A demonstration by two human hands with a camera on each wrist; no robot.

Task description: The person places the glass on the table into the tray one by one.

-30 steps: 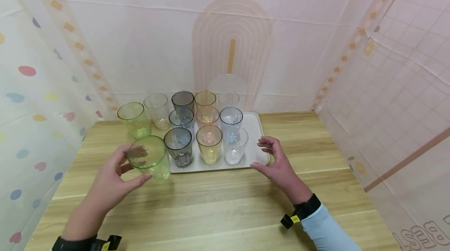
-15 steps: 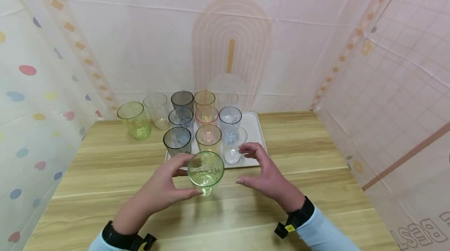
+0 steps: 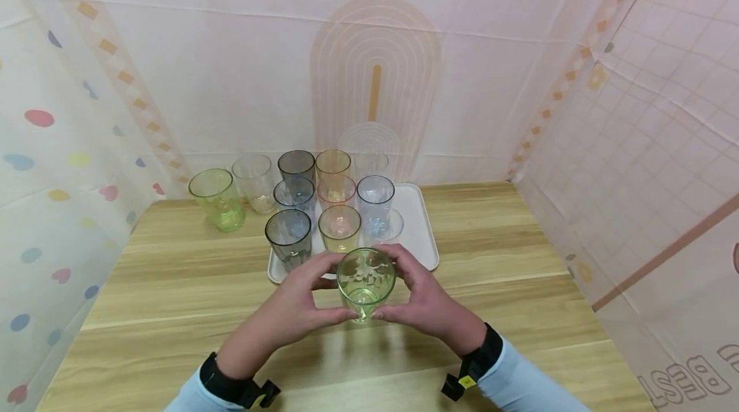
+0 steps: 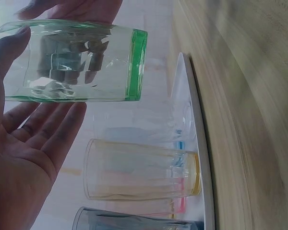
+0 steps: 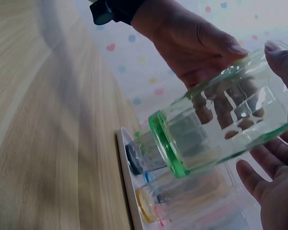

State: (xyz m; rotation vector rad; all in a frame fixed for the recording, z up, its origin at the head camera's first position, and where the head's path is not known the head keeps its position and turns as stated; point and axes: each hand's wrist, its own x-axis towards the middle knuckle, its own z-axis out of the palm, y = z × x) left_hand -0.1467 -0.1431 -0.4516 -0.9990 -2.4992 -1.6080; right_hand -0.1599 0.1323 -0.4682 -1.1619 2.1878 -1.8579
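A green drinking glass (image 3: 365, 287) is held upright above the table, in front of the tray. My left hand (image 3: 291, 306) grips it from the left, thumb at the near side. From the right my right hand (image 3: 427, 300) holds the same glass, thumb and fingers around its side. In the left wrist view the thick green base of the glass (image 4: 136, 64) hangs clear of the wood, and the right wrist view shows fingers through its wall (image 5: 230, 110). Behind the hands, a yellow glass (image 3: 339, 229) and a grey glass (image 3: 288, 239) stand on the white tray (image 3: 418, 223).
Blue, pink, amber and clear glasses stand in rows on the tray, such as a pale blue glass (image 3: 376, 203). Another green glass (image 3: 217, 200) and a clear glass (image 3: 254, 184) stand left of it on the wooden table (image 3: 491, 258). Printed cloth (image 3: 260, 78) hangs behind.
My left hand has carried the green glass rightward from the tray's left front to the middle. My right hand has moved left and now holds it too.
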